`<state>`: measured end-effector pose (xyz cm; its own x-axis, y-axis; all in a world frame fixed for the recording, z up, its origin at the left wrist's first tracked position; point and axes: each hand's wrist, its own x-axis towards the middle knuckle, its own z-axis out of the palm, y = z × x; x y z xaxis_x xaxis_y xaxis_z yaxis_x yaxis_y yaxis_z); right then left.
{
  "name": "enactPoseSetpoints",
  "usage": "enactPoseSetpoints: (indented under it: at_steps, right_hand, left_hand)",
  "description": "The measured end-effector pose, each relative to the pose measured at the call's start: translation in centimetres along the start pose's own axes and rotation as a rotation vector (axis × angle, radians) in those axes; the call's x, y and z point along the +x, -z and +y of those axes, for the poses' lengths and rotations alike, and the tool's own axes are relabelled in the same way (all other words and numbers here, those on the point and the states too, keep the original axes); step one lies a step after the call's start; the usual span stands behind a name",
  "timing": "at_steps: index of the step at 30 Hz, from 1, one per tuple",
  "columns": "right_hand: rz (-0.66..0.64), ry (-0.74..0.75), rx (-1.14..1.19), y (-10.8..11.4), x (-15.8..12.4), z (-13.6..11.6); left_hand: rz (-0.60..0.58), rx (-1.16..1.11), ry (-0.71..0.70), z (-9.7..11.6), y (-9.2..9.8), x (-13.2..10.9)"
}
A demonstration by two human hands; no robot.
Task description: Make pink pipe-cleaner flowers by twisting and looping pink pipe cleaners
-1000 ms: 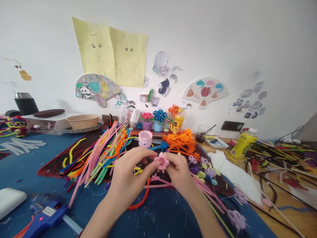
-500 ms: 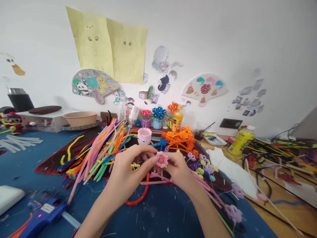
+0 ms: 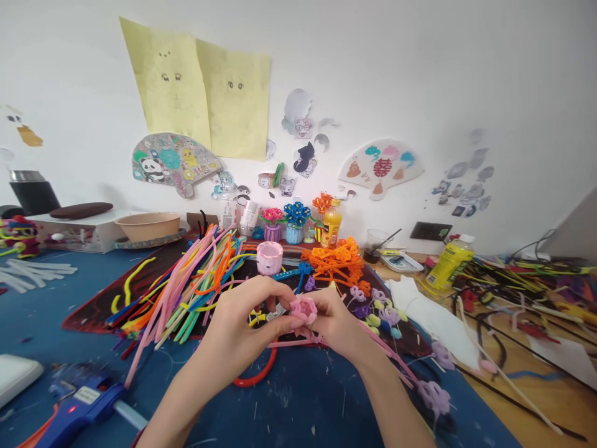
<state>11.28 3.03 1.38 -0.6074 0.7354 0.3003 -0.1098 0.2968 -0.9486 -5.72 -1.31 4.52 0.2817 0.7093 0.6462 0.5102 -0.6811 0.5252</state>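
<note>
Between my two hands is a small pink pipe-cleaner flower (image 3: 303, 310), its cupped front turned up toward me. The fingertips of my left hand (image 3: 254, 314) pinch its left edge. My right hand (image 3: 333, 317) has its fingers closed on the right side of the flower, with some fingertips hidden behind it. Pink pipe cleaners (image 3: 387, 351) lie below and to the right of my hands. Just beyond them stands a small pink pot (image 3: 269, 258). A red pipe cleaner (image 3: 259, 376) curves on the blue table under my left wrist.
At left lie a bundle of colourful pipe cleaners (image 3: 181, 292) and a blue glue gun (image 3: 84, 401) with a red light. Orange pipe-cleaner flowers (image 3: 338, 261) are piled behind my right hand. Lilac flowers (image 3: 433, 397) and a yellow bottle (image 3: 450, 264) are at right.
The pink flower has come down slightly and tipped, its opening facing more upward. My fingers have shifted around it. The whole view has moved a little.
</note>
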Motion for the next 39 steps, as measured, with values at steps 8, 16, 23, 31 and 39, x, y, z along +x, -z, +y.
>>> enactPoseSetpoints:
  at_steps: [8,16,23,31,39]
  right_hand:
    - [0.036,0.052,-0.044,-0.1,0.0,-0.1]
    - [0.041,0.014,0.046,0.1,0.2,0.7]
    - [0.06,-0.01,0.019,0.2,0.2,0.8]
    - [0.136,0.04,-0.005,0.0,0.4,0.1]
    - [0.415,0.35,-0.468,0.1,0.5,0.2]
  left_hand:
    - [-0.025,0.054,-0.179,0.2,0.0,-0.1]
    - [-0.044,0.216,-0.29,0.0,-0.2,-0.1]
    - [-0.048,0.234,-0.301,-0.1,-0.2,-0.2]
    - [0.067,0.195,-0.125,-0.5,-0.3,-0.1]
    - [0.193,0.161,0.065,-0.4,-0.4,0.0]
